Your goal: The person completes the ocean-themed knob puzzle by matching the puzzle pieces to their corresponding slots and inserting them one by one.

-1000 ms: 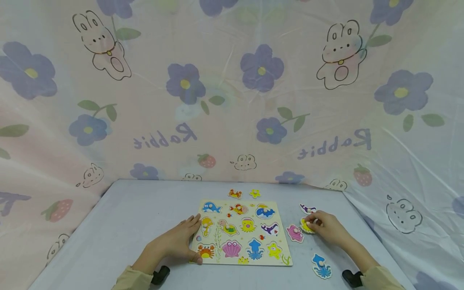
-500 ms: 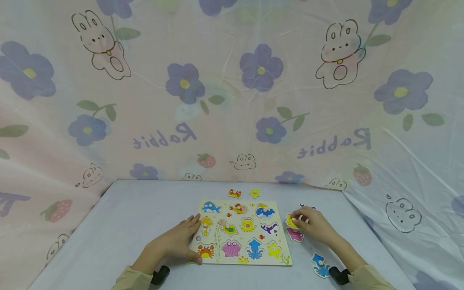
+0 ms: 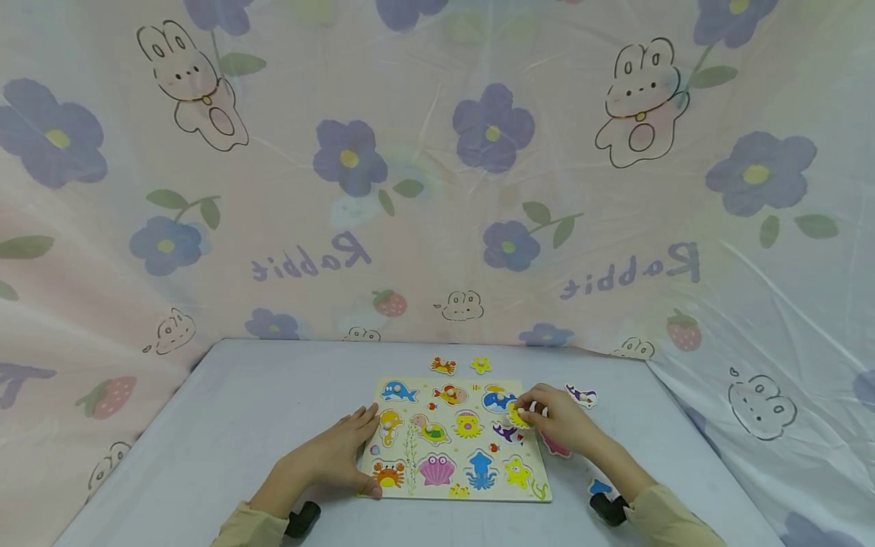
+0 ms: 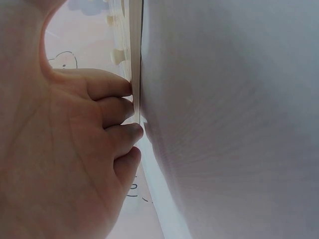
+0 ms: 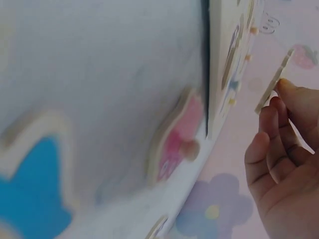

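In the head view my right hand (image 3: 563, 419) pinches a yellow puzzle piece (image 3: 514, 414) by its knob. The piece overlaps the right side of the pegged puzzle board (image 3: 461, 450), near the blue whale and the purple picture. In the right wrist view the thin edge of that yellow piece (image 5: 273, 83) shows tilted between thumb and fingers, held away from the table. My left hand (image 3: 335, 448) rests at the board's left edge, thumb at the near corner; in the left wrist view its fingertips touch the board's side (image 4: 136, 59).
Right of the board lie a pink puzzle piece (image 3: 557, 447), partly covered by my hand, a blue squid piece (image 3: 600, 486) and a purple piece (image 3: 581, 396). Beyond the board lie a crab piece (image 3: 443, 365) and a yellow star piece (image 3: 481, 365). A patterned cloth (image 3: 424, 228) hangs behind.
My right hand has carried the yellow piece left from the table, past the pink piece, to over the board's right side. The purple piece is uncovered again. My left hand has stayed put.
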Tool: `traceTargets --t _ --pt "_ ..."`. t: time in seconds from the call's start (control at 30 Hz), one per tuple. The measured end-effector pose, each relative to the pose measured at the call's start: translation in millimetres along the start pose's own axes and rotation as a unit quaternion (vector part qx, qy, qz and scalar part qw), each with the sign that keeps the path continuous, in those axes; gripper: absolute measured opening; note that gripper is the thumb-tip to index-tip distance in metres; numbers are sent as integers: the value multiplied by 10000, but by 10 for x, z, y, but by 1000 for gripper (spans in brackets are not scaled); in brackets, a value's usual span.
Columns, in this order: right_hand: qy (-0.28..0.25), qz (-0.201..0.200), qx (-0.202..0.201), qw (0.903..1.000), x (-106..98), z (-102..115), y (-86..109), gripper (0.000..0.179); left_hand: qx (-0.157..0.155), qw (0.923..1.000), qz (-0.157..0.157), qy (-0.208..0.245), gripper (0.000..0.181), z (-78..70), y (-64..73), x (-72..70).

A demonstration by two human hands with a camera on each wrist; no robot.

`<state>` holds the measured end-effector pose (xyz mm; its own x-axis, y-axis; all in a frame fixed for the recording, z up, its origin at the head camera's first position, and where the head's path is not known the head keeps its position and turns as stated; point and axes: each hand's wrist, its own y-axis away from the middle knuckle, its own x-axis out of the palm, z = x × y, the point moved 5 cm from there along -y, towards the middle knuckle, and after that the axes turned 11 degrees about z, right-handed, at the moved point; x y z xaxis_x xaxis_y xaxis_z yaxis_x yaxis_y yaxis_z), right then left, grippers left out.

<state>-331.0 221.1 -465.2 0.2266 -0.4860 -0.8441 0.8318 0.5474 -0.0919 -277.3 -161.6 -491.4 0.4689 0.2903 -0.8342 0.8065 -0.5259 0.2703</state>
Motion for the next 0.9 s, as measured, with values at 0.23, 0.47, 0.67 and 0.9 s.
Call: traceTargets --t 0.23,0.47,0.67,0.9 --pt "3 292 -142 9995 110 121 -149 11 48 10000 -27 -71 127 28 -16 7" --pt "-103 640 -112 9978 241 198 -252 10 33 9999 27 -114 127 34 -46 31" --pt "-36 782 -335 9964 336 224 -348 9 3 9999 52 -148 127 28 -47 26" --pt "143 898 -584 9941 424 299 -438 7 -29 9998 69 -166 127 33 -45 28"
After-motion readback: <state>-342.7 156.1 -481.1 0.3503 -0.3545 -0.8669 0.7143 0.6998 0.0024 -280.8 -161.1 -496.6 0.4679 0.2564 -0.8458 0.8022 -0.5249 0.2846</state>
